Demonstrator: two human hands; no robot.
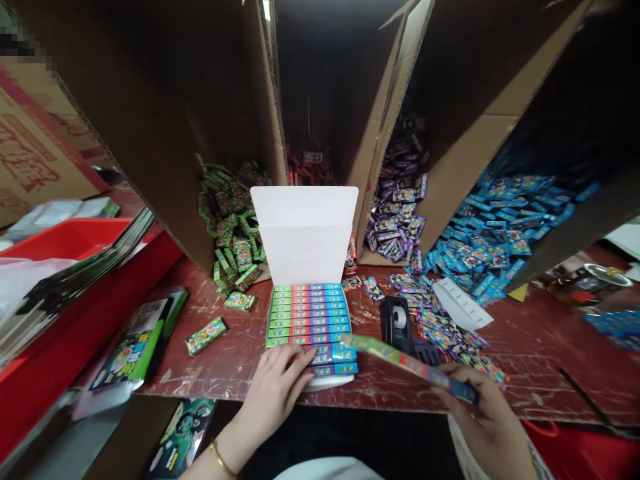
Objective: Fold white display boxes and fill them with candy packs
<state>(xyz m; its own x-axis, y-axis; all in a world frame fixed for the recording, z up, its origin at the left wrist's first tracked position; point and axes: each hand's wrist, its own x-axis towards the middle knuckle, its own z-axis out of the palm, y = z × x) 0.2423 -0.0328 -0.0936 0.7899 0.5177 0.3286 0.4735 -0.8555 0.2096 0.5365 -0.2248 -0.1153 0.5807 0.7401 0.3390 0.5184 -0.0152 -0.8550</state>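
Note:
A white display box [305, 227] with its lid up stands at the table's front edge, filled with rows of small colourful packets [307, 313]. My left hand [277, 390] lies with fingers stretched on the nearest rows of packets. My right hand [487, 420] holds a long row of packets [410, 363] in green, red and blue, tilted above the table to the right of the box.
Large open cartons lie on their sides behind: green packets [233, 227], red packets [307, 167], purple packets [397, 213], blue packets [505, 227]. A black tape dispenser [397, 323] stands right of the box. Red trays [65, 240] and flat printed cards [133, 347] sit at left.

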